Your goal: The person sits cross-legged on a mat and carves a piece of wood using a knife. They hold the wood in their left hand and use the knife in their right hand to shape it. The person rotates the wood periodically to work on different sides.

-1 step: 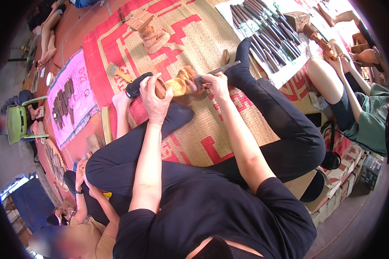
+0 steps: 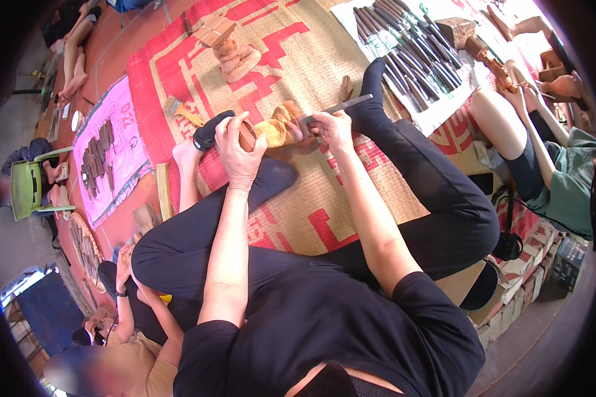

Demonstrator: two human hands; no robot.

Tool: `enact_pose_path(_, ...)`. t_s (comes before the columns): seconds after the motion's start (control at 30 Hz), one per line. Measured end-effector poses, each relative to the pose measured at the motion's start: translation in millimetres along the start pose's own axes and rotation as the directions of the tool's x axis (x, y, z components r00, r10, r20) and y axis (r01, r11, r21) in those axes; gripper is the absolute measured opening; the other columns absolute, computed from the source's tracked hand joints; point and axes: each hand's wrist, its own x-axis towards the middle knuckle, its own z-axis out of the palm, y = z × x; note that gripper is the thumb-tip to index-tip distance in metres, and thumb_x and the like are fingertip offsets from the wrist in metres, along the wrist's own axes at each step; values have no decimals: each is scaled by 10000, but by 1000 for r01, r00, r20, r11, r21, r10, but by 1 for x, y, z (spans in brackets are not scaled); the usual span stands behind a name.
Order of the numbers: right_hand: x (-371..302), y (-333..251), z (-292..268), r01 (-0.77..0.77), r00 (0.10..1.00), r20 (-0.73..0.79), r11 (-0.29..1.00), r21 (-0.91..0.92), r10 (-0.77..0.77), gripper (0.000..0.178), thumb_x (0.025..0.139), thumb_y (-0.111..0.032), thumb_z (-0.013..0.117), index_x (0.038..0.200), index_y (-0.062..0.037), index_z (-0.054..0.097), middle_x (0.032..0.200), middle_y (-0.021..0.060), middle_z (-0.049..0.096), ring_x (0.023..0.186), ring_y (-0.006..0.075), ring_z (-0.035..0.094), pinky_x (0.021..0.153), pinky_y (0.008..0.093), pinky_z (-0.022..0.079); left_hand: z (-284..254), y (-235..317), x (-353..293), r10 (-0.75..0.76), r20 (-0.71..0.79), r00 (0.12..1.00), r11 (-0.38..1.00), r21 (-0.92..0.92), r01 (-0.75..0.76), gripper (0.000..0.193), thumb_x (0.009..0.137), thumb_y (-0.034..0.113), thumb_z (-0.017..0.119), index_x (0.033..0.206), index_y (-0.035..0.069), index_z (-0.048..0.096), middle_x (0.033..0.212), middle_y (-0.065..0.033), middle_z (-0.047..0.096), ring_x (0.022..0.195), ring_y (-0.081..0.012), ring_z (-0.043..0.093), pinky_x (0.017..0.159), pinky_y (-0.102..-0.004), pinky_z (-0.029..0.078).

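Note:
My left hand [image 2: 237, 151] is wrapped round the reddish block-like end of a carved wooden figure [image 2: 271, 133], which lies sideways between my feet. The figure's rounded, twisting body is yellowish in the middle and darker at its right end. In my right hand [image 2: 336, 130] is a dark, flat file [image 2: 351, 104], its far end pointing up and right past my fingers. The file's other end reaches the figure's right side; whether it touches there, I cannot tell. Another carved wooden figure [image 2: 235, 63] with a square block stands farther off on the mat.
A red-and-straw woven mat [image 2: 304, 192] lies beneath. A brush [image 2: 185, 112] rests near my left foot. Many carving tools [image 2: 420, 56] lie on a pale cloth at far right, others [image 2: 98, 155] on a pink cloth. People sit at both sides, one holding a carved piece [image 2: 490, 63].
My right hand and the file have shifted very slightly right. My left hand and the carved figure look almost unmoved.

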Motion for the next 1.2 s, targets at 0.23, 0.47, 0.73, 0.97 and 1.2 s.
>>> enact_pose_path(0.23, -3, -10, 13, 63, 998, -8, 998, -3, -63, 223, 782, -52, 737, 896, 33, 566, 808, 137, 675, 662, 189, 669, 585, 287, 543, 0, -2, 1, 47, 1, 999, 999, 10, -47, 541, 661, 142, 764, 1174, 128, 592, 1139, -128, 500, 1097, -326, 509, 973, -437, 411)
enact_pose_path(0.47, 8, -5, -8, 22, 997, -77, 1000, 5, -22, 199, 788, -26, 711, 893, 36, 555, 772, 145, 674, 657, 191, 673, 578, 300, 557, -1, 17, -1, 106, 65, 992, 993, 36, -108, 559, 656, 100, 750, 1191, 110, 587, 1152, -124, 505, 1123, -311, 506, 993, -417, 420)
enact_pose_path(0.73, -2, -9, 1, -41, 998, 37, 999, 0, 41, 189, 785, -18, 714, 888, 8, 556, 811, 125, 670, 678, 176, 672, 600, 263, 558, -3, 12, -3, 107, 55, 993, 992, 66, -110, 563, 650, 85, 738, 1190, 109, 580, 1152, -129, 498, 1119, -315, 510, 992, -422, 420)
enact_pose_path(0.97, 2, -1, 9, 49, 999, 8, 997, -52, -48, 172, 783, -45, 734, 856, -24, 580, 809, 94, 664, 664, 158, 646, 576, 254, 512, -2, 12, -3, 119, 53, 992, 991, 53, -121, 570, 645, 101, 754, 1188, 112, 583, 1162, -130, 499, 1113, -316, 510, 988, -420, 422)
enact_pose_path(1.2, 6, -11, 2, 14, 999, -39, 998, 62, -12, 166, 807, -28, 688, 892, 15, 552, 813, 154, 682, 634, 226, 681, 544, 287, 537, -3, 14, -3, 135, 67, 989, 990, 30, -137, 570, 645, 86, 751, 1189, 117, 584, 1160, -127, 500, 1113, -318, 509, 990, -420, 419)
